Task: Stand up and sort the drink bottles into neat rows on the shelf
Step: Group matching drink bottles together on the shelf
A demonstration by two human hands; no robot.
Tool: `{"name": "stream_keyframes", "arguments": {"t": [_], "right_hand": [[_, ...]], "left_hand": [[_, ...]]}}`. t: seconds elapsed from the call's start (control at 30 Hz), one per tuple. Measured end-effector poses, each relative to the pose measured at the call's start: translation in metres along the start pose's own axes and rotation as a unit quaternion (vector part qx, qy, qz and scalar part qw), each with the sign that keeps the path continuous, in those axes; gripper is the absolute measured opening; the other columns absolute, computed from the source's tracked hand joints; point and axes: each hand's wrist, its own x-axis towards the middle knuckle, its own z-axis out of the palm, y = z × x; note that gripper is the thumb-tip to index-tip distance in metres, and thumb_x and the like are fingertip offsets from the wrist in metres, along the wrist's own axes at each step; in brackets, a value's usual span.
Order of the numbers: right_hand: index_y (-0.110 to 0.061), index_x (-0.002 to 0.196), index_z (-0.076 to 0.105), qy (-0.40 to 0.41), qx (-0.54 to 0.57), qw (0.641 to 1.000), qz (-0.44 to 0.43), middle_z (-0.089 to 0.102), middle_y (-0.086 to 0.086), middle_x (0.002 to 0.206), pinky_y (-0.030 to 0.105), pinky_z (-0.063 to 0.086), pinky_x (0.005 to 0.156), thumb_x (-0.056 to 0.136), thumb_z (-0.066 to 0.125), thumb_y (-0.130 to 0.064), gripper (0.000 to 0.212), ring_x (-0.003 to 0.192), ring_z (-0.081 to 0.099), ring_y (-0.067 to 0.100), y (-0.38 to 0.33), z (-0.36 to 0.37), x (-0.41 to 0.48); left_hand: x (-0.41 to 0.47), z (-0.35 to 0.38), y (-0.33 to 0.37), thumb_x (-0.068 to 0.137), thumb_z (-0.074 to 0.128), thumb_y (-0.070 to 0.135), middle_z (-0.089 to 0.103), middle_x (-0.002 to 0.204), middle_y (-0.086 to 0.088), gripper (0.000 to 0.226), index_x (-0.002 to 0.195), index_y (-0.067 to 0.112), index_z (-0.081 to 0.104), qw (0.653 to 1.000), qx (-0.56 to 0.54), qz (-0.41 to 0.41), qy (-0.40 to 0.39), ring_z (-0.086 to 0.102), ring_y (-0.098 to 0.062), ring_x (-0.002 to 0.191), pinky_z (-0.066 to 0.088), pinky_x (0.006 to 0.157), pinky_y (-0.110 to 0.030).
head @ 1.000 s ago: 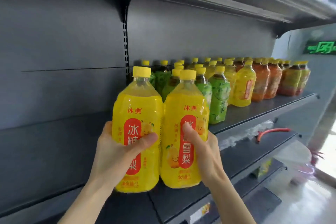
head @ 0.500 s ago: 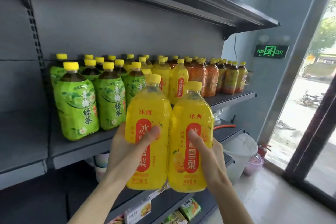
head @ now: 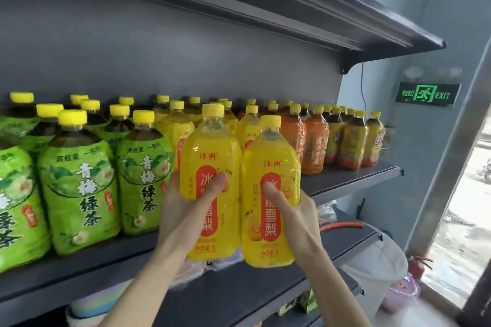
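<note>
Two yellow bottles held upright in front of the drinks shelf.
The left grip (head: 183,210) is curled round the left yellow bottle (head: 210,151), thumb on its red label. The right grip (head: 297,223) clasps the right yellow bottle (head: 268,247) just beside it. Both bottles are off the shelf (head: 353,175), before its front edge. Green tea bottles (head: 79,180) stand at 9 o'clock, orange bottles (head: 313,141) at 2 o'clock.

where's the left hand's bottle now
Centre of the head view: the left hand holds the yellow bottle before the shelved yellow row, beside the second bottle in the right hand.
</note>
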Motion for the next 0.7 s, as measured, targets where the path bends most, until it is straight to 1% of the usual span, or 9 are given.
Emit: {"name": "stream_keyframes", "arguments": {"t": [0.13, 0.23, 0.33, 0.4, 0.43, 0.5, 0.57, 0.63, 0.7], "right_hand": [[-0.028, 0.094, 0.072, -0.016, 0.013, 1.000, 0.005, 0.076, -0.001, 0.089, 0.049, 0.060, 0.076, 0.044, 0.074, -0.081, 0.073, 0.082, 0.074, 0.019, 0.016, -0.006, 0.048], [-0.026, 0.099, 0.069, -0.030, 0.015, 0.999, -0.002, 0.076, -0.005, 0.089, 0.044, 0.061, 0.074, 0.045, 0.075, -0.079, 0.076, 0.081, 0.073, 0.014, 0.026, -0.008, 0.079], [-0.025, 0.103, 0.067, -0.057, 0.025, 0.998, -0.013, 0.076, -0.005, 0.091, 0.039, 0.061, 0.073, 0.048, 0.075, -0.073, 0.074, 0.082, 0.073, 0.013, 0.035, -0.010, 0.108], [-0.024, 0.105, 0.066, -0.083, 0.029, 0.996, -0.025, 0.076, -0.003, 0.092, 0.038, 0.061, 0.071, 0.047, 0.076, -0.072, 0.075, 0.082, 0.073, 0.013, 0.043, -0.012, 0.123], [-0.026, 0.104, 0.065, -0.096, 0.032, 0.994, -0.030, 0.075, -0.002, 0.094, 0.036, 0.061, 0.070, 0.046, 0.076, -0.072, 0.075, 0.083, 0.073, 0.013, 0.047, -0.014, 0.130], [-0.040, 0.098, 0.064, -0.119, 0.038, 0.991, -0.039, 0.069, -0.005, 0.105, 0.033, 0.059, 0.071, 0.044, 0.075, -0.072, 0.063, 0.089, 0.070, 0.012, 0.053, -0.019, 0.144], [-0.052, 0.087, 0.062, -0.137, 0.037, 0.989, -0.047, 0.050, -0.016, 0.115, 0.028, 0.056, 0.076, 0.047, 0.071, -0.073, 0.047, 0.101, 0.061, 0.007, 0.057, -0.024, 0.156], [-0.047, 0.097, 0.057, -0.161, 0.042, 0.985, -0.054, 0.043, -0.020, 0.119, 0.023, 0.054, 0.077, 0.049, 0.069, -0.072, 0.055, 0.105, 0.057, 0.004, 0.063, -0.027, 0.168], [-0.034, 0.114, 0.055, -0.186, 0.078, 0.979, -0.037, 0.054, -0.011, 0.121, 0.026, 0.056, 0.078, 0.050, 0.071, -0.069, 0.075, 0.103, 0.063, 0.008, 0.071, -0.026, 0.177]], "left_hand": [[0.029, 0.026, -0.017, 0.057, 0.069, 0.071, 0.069, 0.099, 0.017, 0.076, 0.121, 0.034, 0.052, 0.999, 0.033, 0.004, 0.041, 0.063, 0.004, 0.088, 0.044, 0.072, -0.021], [0.045, 0.039, -0.027, 0.053, 0.071, 0.074, 0.066, 0.100, 0.017, 0.083, 0.122, 0.033, 0.051, 0.996, 0.054, 0.009, 0.075, 0.060, 0.004, 0.090, 0.044, 0.073, -0.022], [0.056, 0.051, -0.037, 0.056, 0.075, 0.066, 0.066, 0.099, 0.016, 0.079, 0.123, 0.030, 0.051, 0.992, 0.056, 0.009, 0.112, 0.061, 0.005, 0.088, 0.047, 0.071, -0.021], [0.060, 0.060, -0.044, 0.055, 0.077, 0.065, 0.066, 0.097, 0.017, 0.075, 0.118, 0.035, 0.051, 0.989, 0.063, 0.013, 0.137, 0.062, 0.006, 0.085, 0.048, 0.068, -0.019], [0.062, 0.064, -0.048, 0.055, 0.078, 0.064, 0.066, 0.096, 0.018, 0.071, 0.115, 0.038, 0.050, 0.987, 0.062, 0.015, 0.147, 0.063, 0.005, 0.085, 0.048, 0.065, -0.016], [0.063, 0.074, -0.055, 0.057, 0.079, 0.058, 0.065, 0.099, 0.016, 0.068, 0.115, 0.037, 0.050, 0.984, 0.061, 0.016, 0.165, 0.065, 0.000, 0.088, 0.049, 0.064, -0.017], [0.063, 0.082, -0.061, 0.055, 0.081, 0.062, 0.065, 0.102, 0.015, 0.075, 0.117, 0.035, 0.049, 0.980, 0.075, 0.020, 0.184, 0.065, -0.001, 0.090, 0.050, 0.068, -0.020], [0.064, 0.087, -0.066, 0.049, 0.075, 0.069, 0.065, 0.102, 0.015, 0.079, 0.116, 0.036, 0.049, 0.975, 0.094, 0.024, 0.198, 0.064, 0.001, 0.090, 0.051, 0.070, -0.021], [0.066, 0.089, -0.070, 0.045, 0.071, 0.075, 0.064, 0.102, 0.016, 0.087, 0.119, 0.034, 0.049, 0.971, 0.112, 0.028, 0.209, 0.064, 0.001, 0.091, 0.051, 0.071, -0.020]]}}
